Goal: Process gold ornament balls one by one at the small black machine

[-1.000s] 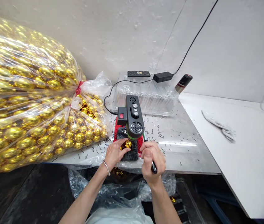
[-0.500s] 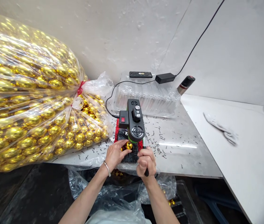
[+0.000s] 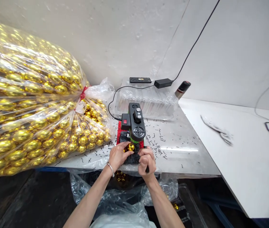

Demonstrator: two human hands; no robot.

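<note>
A shiny gold ball [image 3: 131, 147] is pinched between the thumb and fingers of my left hand [image 3: 118, 155], which wears a bracelet. The ball sits just below the front end of a small black machine [image 3: 136, 123] with round grilles and a red switch. My right hand [image 3: 147, 161] is wrapped round a black handle [image 3: 147, 169] at the machine's right side. Under the machine lies a red and black base [image 3: 118, 131], its front strewn with dark scraps. More gold shows beside my left fingers, partly hidden.
A large clear bag of gold balls [image 3: 29, 126] fills the left side. Behind the machine stands a clear plastic tray [image 3: 146, 103] with a black adapter [image 3: 163, 83] and a remote [image 3: 140, 80] on it. A bottle [image 3: 183, 89] leans nearby. Black scraps litter the grey tabletop [image 3: 186, 148].
The camera view has shifted slightly, moving the background left and a little down. Both hands keep their holds on the gold ball and the handle.
</note>
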